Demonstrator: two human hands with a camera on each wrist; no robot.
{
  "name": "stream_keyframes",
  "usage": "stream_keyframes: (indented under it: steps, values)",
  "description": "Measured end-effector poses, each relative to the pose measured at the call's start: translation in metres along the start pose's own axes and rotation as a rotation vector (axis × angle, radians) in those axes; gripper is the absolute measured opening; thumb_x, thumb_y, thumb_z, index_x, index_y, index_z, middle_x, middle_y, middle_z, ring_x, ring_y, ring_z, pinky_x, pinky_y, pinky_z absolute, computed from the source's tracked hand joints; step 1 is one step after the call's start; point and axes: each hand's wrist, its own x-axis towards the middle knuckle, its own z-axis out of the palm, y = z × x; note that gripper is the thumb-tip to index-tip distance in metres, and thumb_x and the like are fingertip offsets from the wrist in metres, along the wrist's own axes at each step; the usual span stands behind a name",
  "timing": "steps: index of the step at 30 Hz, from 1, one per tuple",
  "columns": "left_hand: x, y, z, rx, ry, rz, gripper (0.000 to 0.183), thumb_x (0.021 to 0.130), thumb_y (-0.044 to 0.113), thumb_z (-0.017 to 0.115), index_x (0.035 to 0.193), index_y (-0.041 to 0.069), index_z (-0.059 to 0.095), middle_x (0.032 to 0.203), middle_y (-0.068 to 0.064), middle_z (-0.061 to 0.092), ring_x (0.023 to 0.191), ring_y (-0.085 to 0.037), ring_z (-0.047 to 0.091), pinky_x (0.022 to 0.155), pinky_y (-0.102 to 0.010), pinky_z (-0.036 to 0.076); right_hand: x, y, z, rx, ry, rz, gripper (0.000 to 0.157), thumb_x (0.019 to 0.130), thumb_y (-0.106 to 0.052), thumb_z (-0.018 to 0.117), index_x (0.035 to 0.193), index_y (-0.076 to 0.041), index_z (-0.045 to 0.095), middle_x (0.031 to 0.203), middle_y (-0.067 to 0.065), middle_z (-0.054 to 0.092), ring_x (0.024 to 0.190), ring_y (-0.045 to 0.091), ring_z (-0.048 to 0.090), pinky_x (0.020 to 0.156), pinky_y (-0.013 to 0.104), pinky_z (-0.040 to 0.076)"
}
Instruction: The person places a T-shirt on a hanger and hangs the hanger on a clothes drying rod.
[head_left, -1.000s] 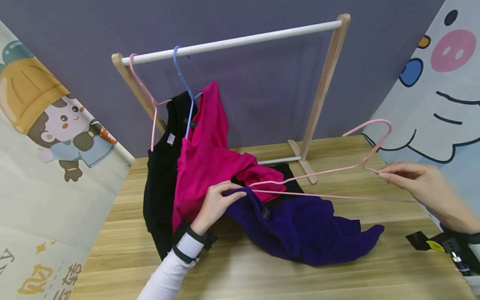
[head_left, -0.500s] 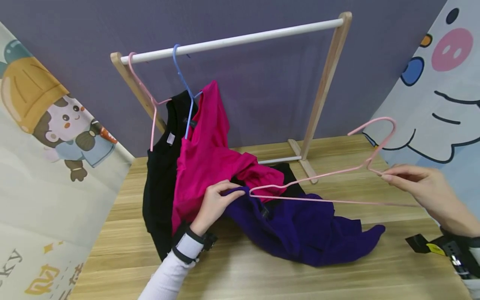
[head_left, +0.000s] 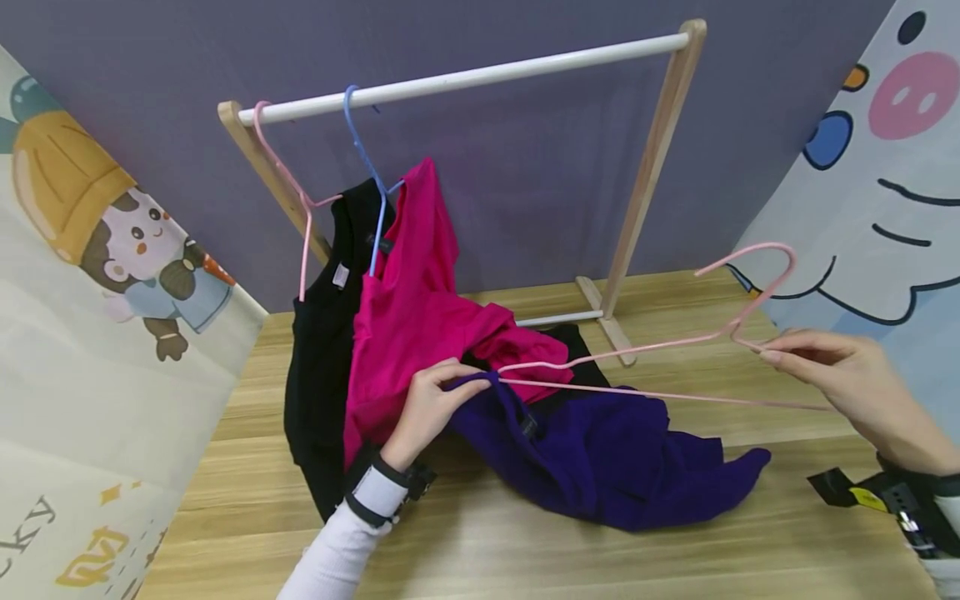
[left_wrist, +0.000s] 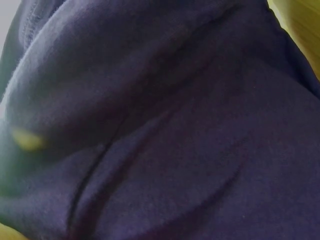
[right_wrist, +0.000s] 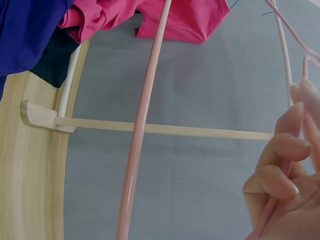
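My left hand (head_left: pixel 437 404) pinches the edge of a dark purple garment (head_left: pixel 600 462) near its neck opening, where a small dark label shows. The cloth fills the left wrist view in soft folds. On the right, my right hand (head_left: pixel 840 375) grips a pink hanger (head_left: pixel 645 343) by its sloping arm just below the hook. The hanger's far left end lies right at my left fingertips and overlaps the purple edge there. In the right wrist view, curled fingers (right_wrist: pixel 285 150) wrap the hanger, and its lower bar runs down the middle.
A rack with a white rail (head_left: pixel 480 77) and wooden posts stands behind. On it hang a black top (head_left: pixel 318 367) on a pink hanger and a magenta top (head_left: pixel 405 333) on a blue hanger. More black cloth (head_left: pixel 573 358) lies behind the purple garment on the wooden table (head_left: pixel 465 550).
Over the last half second the pink hanger has tilted a little, its lower bar rising closer to the upper arm at the left end. The left hand keeps its pinch on the garment.
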Motion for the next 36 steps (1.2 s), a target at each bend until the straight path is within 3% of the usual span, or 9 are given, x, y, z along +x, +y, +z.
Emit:
stream_keyframes:
  steps: [5, 10, 16, 19, 25, 32, 36]
  values:
    - [0.001, -0.002, 0.002, -0.026, 0.003, 0.05, 0.011, 0.069, 0.001, 0.07, 0.079, 0.001, 0.067, 0.066, -0.011, 0.058, 0.064, -0.013, 0.049, 0.059, -0.023, 0.042, -0.001, -0.001, 0.003, -0.01, -0.018, 0.007, 0.019, 0.084, -0.009, 0.057, 0.1, 0.001, 0.06, 0.091, -0.021, 0.058, 0.082, 0.0, 0.05, 0.066, 0.006, 0.037]
    - [0.003, -0.002, 0.003, -0.054, -0.005, 0.097, 0.01, 0.069, -0.001, 0.069, 0.079, -0.001, 0.067, 0.07, -0.014, 0.061, 0.071, -0.017, 0.054, 0.064, -0.026, 0.046, -0.001, -0.003, 0.008, -0.027, -0.037, -0.001, 0.019, 0.084, -0.011, 0.057, 0.1, 0.0, 0.061, 0.09, -0.019, 0.06, 0.081, 0.004, 0.049, 0.064, 0.008, 0.038]
    - [0.004, -0.004, 0.005, -0.046, -0.055, 0.109, 0.01, 0.071, -0.001, 0.068, 0.081, -0.001, 0.066, 0.077, -0.016, 0.065, 0.076, -0.017, 0.059, 0.07, -0.033, 0.05, -0.002, -0.008, 0.016, -0.018, -0.042, 0.01, 0.021, 0.085, -0.014, 0.056, 0.101, -0.001, 0.061, 0.092, -0.019, 0.059, 0.083, 0.004, 0.05, 0.066, 0.009, 0.038]
    - [0.003, -0.014, 0.011, -0.034, -0.068, 0.11, 0.012, 0.071, 0.002, 0.068, 0.083, 0.001, 0.067, 0.078, -0.014, 0.067, 0.076, -0.015, 0.059, 0.068, -0.035, 0.051, -0.002, -0.012, 0.024, 0.001, -0.061, 0.017, 0.021, 0.085, -0.015, 0.056, 0.1, -0.001, 0.061, 0.091, -0.019, 0.061, 0.083, 0.005, 0.051, 0.066, 0.01, 0.039]
    - [0.003, -0.029, 0.024, 0.06, -0.053, 0.189, 0.013, 0.072, 0.014, 0.07, 0.085, 0.01, 0.069, 0.076, -0.006, 0.068, 0.07, -0.01, 0.057, 0.06, -0.032, 0.05, 0.001, -0.021, 0.052, 0.058, -0.071, -0.041, 0.017, 0.084, -0.013, 0.058, 0.096, -0.002, 0.063, 0.088, -0.015, 0.063, 0.076, 0.008, 0.052, 0.062, 0.014, 0.04]
    - [0.004, -0.026, 0.03, 0.273, 0.043, 0.297, 0.014, 0.071, 0.021, 0.071, 0.083, 0.014, 0.07, 0.068, 0.0, 0.067, 0.062, -0.008, 0.051, 0.055, -0.03, 0.044, 0.004, -0.026, 0.073, 0.127, -0.055, -0.013, 0.019, 0.083, -0.015, 0.06, 0.097, -0.001, 0.063, 0.085, -0.017, 0.063, 0.078, 0.006, 0.052, 0.065, 0.012, 0.04]
    - [0.006, -0.022, 0.034, 0.31, 0.052, 0.308, 0.015, 0.071, 0.021, 0.071, 0.085, 0.015, 0.07, 0.071, 0.0, 0.068, 0.065, -0.008, 0.055, 0.056, -0.031, 0.045, 0.006, -0.029, 0.083, 0.137, -0.063, -0.03, 0.019, 0.082, -0.015, 0.061, 0.096, -0.002, 0.064, 0.085, -0.016, 0.063, 0.079, 0.007, 0.053, 0.065, 0.013, 0.041]
